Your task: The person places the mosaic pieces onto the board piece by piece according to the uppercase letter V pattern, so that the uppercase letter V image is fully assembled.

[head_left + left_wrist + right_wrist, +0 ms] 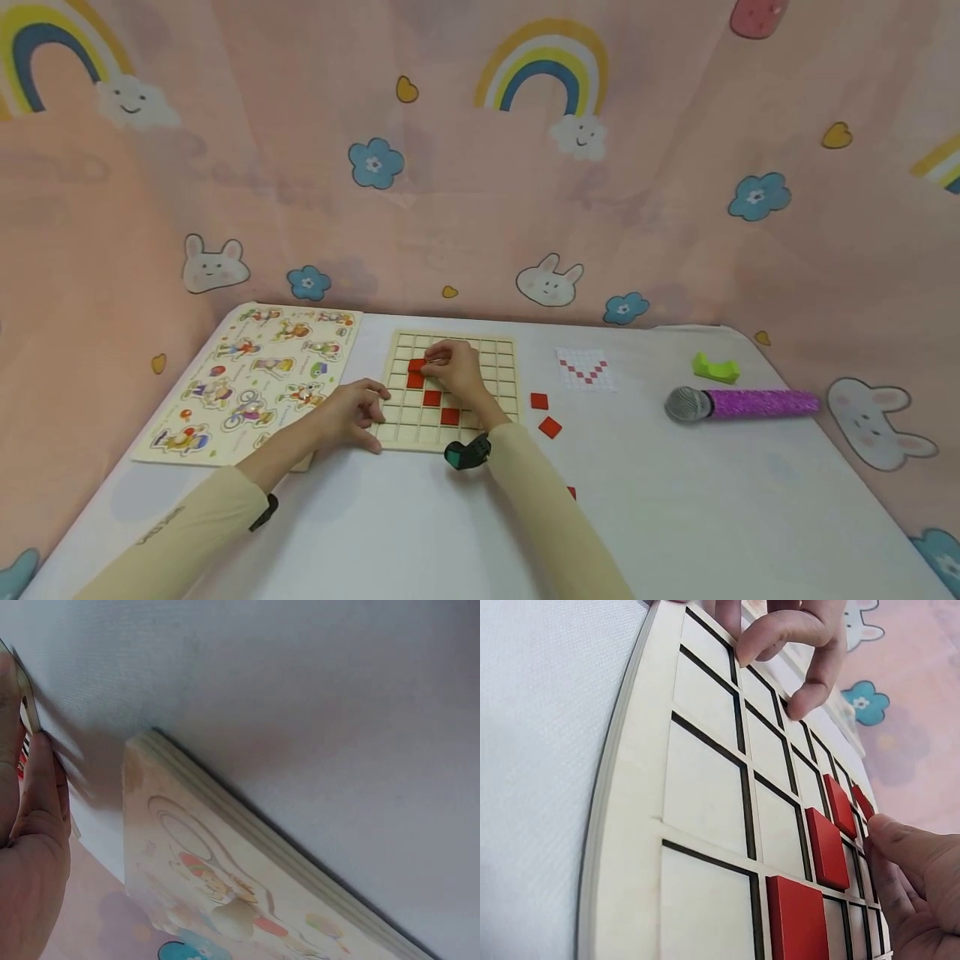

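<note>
A wooden grid board (pixel 405 435) lies on the table with several red square tiles in its cells, running diagonally; one is the tile (pixel 797 919). My right hand (pixel 459 371) is over the board's upper middle, and in the right wrist view its thumb and finger (pixel 919 877) pinch a tilted red tile (pixel 863 801) beside the placed ones. My left hand (pixel 348 415) rests at the board's left edge, fingers bent, fingertips touching the frame; in the left wrist view the hand (pixel 34 840) holds that edge.
A picture puzzle board (pixel 255 367) lies at the left. Right of the grid are loose red tiles (pixel 539 401), a pattern card (pixel 587 369), a green piece (pixel 716 367) and a purple microphone (pixel 757 404). Another red tile shows partly behind the right sleeve.
</note>
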`<state>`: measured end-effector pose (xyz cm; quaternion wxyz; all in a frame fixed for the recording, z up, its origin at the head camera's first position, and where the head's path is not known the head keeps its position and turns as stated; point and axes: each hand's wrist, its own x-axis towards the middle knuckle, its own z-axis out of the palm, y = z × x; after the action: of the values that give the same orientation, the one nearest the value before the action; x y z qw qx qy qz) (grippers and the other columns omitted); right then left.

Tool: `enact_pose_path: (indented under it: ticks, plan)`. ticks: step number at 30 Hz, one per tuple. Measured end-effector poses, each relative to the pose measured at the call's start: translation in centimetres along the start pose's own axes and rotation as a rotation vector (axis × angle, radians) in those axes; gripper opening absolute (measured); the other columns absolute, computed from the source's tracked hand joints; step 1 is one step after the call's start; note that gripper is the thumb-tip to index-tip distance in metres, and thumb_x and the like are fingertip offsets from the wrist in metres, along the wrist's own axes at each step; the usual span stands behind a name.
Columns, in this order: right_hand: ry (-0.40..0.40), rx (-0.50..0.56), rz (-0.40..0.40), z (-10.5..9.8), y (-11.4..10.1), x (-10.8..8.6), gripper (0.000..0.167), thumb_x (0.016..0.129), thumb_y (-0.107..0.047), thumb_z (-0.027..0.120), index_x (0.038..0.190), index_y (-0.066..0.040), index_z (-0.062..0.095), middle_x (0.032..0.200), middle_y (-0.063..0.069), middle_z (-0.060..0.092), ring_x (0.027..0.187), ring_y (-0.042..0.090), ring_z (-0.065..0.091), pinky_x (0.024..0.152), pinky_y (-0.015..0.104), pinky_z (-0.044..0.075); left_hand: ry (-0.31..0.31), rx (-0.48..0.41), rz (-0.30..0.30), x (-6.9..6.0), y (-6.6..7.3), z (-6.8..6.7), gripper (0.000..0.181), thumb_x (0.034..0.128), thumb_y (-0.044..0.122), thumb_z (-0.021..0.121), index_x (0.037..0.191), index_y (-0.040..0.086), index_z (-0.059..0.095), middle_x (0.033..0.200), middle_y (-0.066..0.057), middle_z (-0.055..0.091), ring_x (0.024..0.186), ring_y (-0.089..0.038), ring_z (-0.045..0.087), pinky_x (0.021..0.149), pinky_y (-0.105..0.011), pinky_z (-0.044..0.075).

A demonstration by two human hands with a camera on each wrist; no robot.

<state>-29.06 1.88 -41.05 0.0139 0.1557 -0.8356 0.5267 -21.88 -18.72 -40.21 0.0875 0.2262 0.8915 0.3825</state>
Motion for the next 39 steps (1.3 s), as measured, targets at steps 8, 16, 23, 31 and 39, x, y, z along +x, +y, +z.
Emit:
enact_pose_path:
  ticks: [8,16,23,31,39]
  plan:
    - [-0.004,-0.038,0.039,0.6,-0.1,0.3,0.019,0.081,0.000,0.073,0.098,0.005,0.067,0.095,0.016,0.070,0.088,0.026,0.068,0.077,0.028,0.053,-0.009,-0.004,-0.021,0.2,0.2,0.3,0.028,0.0620,0.004,0.087,0.075,0.004,0.063,0.121,-0.017,0.055,0.103,-0.027,0.053,0.075,-0.024,0.043]
    - [-0.029,-0.031,0.050,1.0,-0.4,0.7,0.021,0.081,0.002,0.072,0.101,0.007,0.067,0.099,0.017,0.070,0.091,0.027,0.068,0.077,0.027,0.053,-0.003,0.010,-0.028,0.3,0.2,0.5,0.027,0.0607,0.003,0.088,0.073,0.006,0.063,0.120,-0.015,0.055,0.105,-0.027,0.054,0.077,-0.023,0.042]
    - [-0.047,-0.019,0.043,1.1,-0.5,0.8,0.022,0.082,0.000,0.072,0.102,0.007,0.067,0.100,0.017,0.070,0.092,0.027,0.068,0.076,0.027,0.053,0.007,0.023,-0.015,0.2,0.3,0.5,0.028,0.0602,0.003,0.088,0.073,0.005,0.063,0.119,-0.015,0.056,0.102,-0.026,0.054,0.075,-0.024,0.041]
    - [-0.067,0.047,0.031,1.4,-0.4,0.9,0.021,0.082,0.002,0.071,0.101,0.009,0.066,0.098,0.021,0.069,0.090,0.029,0.068,0.076,0.028,0.054,0.011,0.031,0.002,0.1,0.2,0.4,0.028,0.0606,0.004,0.088,0.074,0.005,0.063,0.119,-0.016,0.056,0.102,-0.026,0.054,0.075,-0.024,0.040]
    - [-0.059,0.079,0.052,0.4,-0.4,0.7,0.021,0.085,-0.001,0.070,0.105,0.005,0.066,0.102,0.018,0.068,0.095,0.028,0.067,0.080,0.029,0.052,0.011,0.049,-0.015,0.0,0.1,0.1,0.028,0.0615,0.005,0.088,0.074,0.006,0.063,0.121,-0.016,0.055,0.102,-0.026,0.054,0.078,-0.026,0.040]
